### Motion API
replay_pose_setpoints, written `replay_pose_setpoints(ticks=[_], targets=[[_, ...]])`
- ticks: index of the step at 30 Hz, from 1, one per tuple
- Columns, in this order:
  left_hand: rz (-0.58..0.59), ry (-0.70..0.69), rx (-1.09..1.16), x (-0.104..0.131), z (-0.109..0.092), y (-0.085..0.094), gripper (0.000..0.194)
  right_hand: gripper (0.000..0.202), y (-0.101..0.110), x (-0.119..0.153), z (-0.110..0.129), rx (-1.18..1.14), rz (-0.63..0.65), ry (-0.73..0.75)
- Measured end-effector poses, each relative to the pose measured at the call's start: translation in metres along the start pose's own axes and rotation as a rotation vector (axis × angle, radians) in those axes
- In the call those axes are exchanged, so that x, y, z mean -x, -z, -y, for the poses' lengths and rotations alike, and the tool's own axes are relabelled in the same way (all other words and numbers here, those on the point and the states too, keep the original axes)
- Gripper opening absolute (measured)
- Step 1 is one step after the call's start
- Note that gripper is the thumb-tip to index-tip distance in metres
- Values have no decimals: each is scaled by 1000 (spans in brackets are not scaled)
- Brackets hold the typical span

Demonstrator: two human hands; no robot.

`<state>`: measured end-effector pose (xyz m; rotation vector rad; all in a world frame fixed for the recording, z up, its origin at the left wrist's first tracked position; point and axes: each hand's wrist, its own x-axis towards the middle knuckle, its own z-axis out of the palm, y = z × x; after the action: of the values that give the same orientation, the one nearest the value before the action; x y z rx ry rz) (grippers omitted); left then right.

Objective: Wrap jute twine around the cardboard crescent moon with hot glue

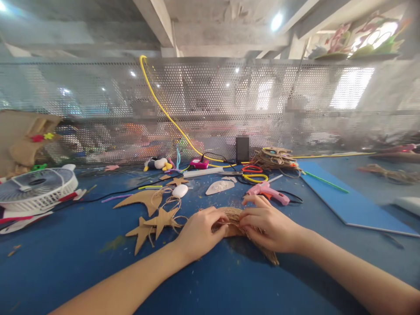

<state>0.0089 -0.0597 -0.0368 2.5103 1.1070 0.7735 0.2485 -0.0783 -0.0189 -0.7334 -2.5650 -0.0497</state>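
A curved, crescent-like cardboard piece covered in brown twine (pixel 233 213) lies low over the blue table in front of me. My left hand (pixel 204 228) pinches its left part, thumb and fingers closed on it. Curled over its right part is my right hand (pixel 269 224), with the piece's tip sticking out below the palm. The fingers hide much of the twine surface. Left of my left hand lie cardboard stars (pixel 163 221) with twine loops and a plain cardboard crescent (pixel 144 201). Just beyond my right hand rests a pink glue gun (pixel 269 192).
Scissors with red and yellow handles (pixel 254 175) lie behind the glue gun, near a heap of twine-covered pieces (pixel 274 157). A white fan (pixel 37 188) stands left, a blue board (pixel 354 199) right. A perforated metal screen (pixel 210 96) closes off the back.
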Motion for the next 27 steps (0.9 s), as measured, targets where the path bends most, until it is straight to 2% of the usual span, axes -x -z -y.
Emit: replay_pose_setpoints(ticks=[14, 20, 27], targets=[[6, -8, 13, -1, 1, 0, 7, 20, -1, 2, -1, 32, -16, -11], [20, -36, 21, -2, 2, -1, 8, 26, 2, 6, -4, 76, -48, -98], [42, -48, 10, -3, 2, 0, 8, 21, 5, 6, -5, -26, 5, 32]])
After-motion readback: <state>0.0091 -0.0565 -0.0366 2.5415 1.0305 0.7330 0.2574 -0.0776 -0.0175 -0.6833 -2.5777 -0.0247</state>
